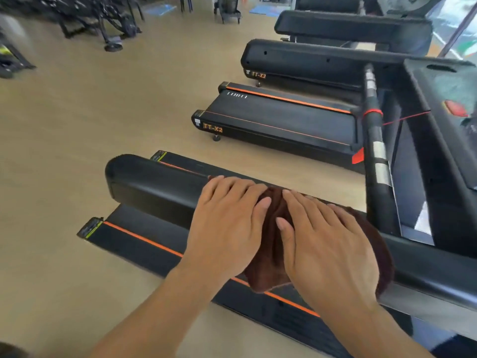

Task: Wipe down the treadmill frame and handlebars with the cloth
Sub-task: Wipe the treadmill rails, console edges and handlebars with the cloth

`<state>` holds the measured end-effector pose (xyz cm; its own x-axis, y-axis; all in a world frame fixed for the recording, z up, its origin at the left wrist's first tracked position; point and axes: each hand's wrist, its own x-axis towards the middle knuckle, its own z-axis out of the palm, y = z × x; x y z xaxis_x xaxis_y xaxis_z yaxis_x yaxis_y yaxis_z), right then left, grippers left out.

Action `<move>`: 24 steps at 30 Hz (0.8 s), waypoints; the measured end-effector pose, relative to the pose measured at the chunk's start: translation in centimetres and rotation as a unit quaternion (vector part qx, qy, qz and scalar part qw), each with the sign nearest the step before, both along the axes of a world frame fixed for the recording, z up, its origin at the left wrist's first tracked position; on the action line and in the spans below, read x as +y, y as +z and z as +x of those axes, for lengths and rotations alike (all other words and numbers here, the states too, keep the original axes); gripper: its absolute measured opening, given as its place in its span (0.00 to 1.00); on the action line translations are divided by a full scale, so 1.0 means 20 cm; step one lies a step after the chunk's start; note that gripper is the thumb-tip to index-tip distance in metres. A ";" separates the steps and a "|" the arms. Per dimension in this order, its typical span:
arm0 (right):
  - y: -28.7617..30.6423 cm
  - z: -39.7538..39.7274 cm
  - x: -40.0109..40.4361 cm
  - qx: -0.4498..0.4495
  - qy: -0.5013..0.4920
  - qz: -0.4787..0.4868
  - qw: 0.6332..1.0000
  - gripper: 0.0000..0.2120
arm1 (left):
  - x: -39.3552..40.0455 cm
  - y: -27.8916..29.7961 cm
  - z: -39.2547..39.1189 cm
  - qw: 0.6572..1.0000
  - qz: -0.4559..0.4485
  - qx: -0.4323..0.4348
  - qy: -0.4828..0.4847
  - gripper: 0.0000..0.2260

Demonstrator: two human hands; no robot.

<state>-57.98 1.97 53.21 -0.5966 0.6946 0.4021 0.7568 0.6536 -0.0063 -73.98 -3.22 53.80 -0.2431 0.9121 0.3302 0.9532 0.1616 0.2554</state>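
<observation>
Presently brown cloth point(268, 257) pressed flat on black treadmill side handrail point(154, 184), near centre. Left hand point(227, 228) and right hand point(325, 249) laid side by side, fingers spread, palms down, nothing gripped.

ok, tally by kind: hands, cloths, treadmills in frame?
Hands: 2, left hand and right hand, flat on the cloth
Cloths: 1, brown cloth over the near rail
Treadmills: at least 3 distinct
Total: 6
</observation>
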 end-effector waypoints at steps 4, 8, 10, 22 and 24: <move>0.01 -0.34 -0.05 -0.020 -0.021 0.007 1.000 0.24 | -0.04 -0.01 -0.35 1.000 0.005 0.008 -0.011 0.21; -0.01 -0.77 -0.13 -0.020 -0.048 0.018 0.998 0.26 | -0.10 -0.04 -0.77 0.999 0.020 0.008 -0.027 0.20; -0.02 -1.00 -0.17 -0.005 -0.064 0.021 0.998 0.25 | -0.13 -0.04 -0.99 0.999 0.006 -0.011 -0.036 0.20; -0.08 -1.78 -0.25 0.016 -0.119 0.058 0.991 0.15 | -0.13 -0.42 -1.75 0.839 -0.137 -0.501 -0.163 0.15; -0.10 -1.80 -0.26 0.031 -0.118 0.085 0.989 0.13 | -0.08 -0.43 -1.81 0.833 -0.173 -0.485 -0.202 0.15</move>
<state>-94.07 -3.13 51.16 -0.3961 0.7307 0.5560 0.8900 0.4546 0.0366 -110.24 -4.75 45.21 0.1075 0.9839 -0.1425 0.3193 0.1016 0.9422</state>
